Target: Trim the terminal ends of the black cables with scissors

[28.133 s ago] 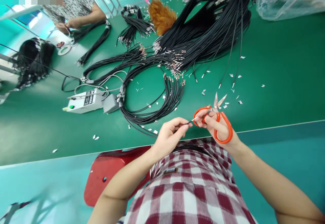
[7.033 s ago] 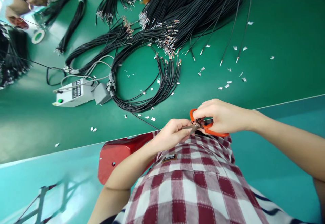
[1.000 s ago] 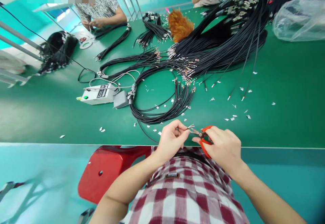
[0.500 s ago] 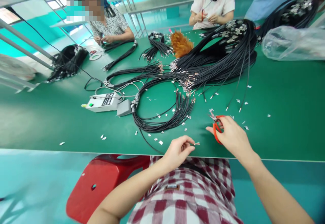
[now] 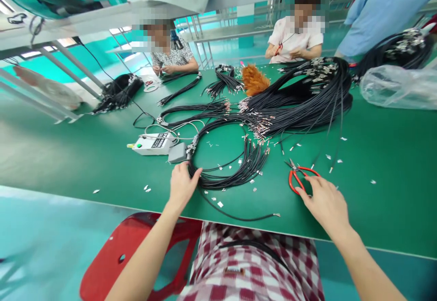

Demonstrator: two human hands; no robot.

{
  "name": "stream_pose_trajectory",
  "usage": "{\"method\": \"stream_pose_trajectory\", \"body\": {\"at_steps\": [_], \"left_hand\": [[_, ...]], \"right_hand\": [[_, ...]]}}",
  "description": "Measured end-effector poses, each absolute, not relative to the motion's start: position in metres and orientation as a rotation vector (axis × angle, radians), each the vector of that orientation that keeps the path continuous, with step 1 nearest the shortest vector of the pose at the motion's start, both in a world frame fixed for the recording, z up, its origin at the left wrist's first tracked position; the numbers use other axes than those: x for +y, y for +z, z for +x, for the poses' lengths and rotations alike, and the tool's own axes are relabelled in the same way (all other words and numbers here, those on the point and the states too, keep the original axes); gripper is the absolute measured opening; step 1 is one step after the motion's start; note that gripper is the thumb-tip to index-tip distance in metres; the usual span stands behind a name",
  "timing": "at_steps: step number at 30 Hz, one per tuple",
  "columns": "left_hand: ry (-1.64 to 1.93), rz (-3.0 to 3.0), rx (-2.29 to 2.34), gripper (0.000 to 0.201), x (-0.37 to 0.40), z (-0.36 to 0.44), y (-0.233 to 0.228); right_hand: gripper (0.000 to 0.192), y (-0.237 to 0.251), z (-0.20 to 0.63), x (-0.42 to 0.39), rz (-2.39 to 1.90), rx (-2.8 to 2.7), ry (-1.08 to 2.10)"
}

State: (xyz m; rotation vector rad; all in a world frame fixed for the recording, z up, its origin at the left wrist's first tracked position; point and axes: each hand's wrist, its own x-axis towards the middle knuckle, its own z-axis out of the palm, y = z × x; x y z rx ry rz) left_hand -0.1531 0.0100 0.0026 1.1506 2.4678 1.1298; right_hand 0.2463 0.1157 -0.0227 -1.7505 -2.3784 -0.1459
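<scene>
On the green worktop [image 5: 375, 210], the left hand [image 5: 181, 186] rests open, fingers spread, on the near-left curve of a coiled bundle of black wires [image 5: 232, 173], which loops away to its far right. The right hand [image 5: 324, 203], grip apart, touches the near loop of orange-handled scissors [image 5: 298, 176], blades pointing far-left toward the bundle. One loose wire [image 5: 239, 214] lies along the near edge between both hands.

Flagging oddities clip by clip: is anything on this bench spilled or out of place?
Small silvery offcuts lie scattered over the green table, around the coiled black wires and red-handled scissors. Nothing looks damaged.
</scene>
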Motion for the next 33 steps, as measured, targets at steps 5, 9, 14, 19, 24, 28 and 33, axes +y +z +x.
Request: {"method": "stream_pose_trajectory", "body": {"at_steps": [5,9,14,19,24,28,33], "left_hand": [[1.271,0.707,2.338,0.046,0.036,-0.175,0.004],[1.422,0.465,2.029,0.024,0.049,-0.168,0.021],[1.618,0.341,1.531,0.018,0.058,-0.144,0.061],[1.769,0.448,0.863,0.042,0.066,-0.110,0.128],[1.682,0.728,0.618,0.047,0.027,-0.097,0.199],[1.547,1.006,0.515,0.047,-0.025,-0.096,0.228],[1.464,1.147,0.359,0.052,-0.068,-0.097,0.230]], "right_hand": [[0.030,-0.027,0.245,0.124,-1.736,-2.363,-0.200],[0.026,-0.032,0.249,0.133,-1.703,-2.336,-0.079],[0.028,-0.032,0.258,0.141,-1.631,-2.306,0.073],[0.035,-0.012,0.256,0.135,-1.472,-2.128,0.402],[0.040,0.014,0.247,0.129,-1.262,-2.008,0.582],[0.067,0.046,0.235,0.145,-1.113,-1.903,0.582],[0.099,0.115,0.183,0.196,-0.556,-1.974,0.774]]}}
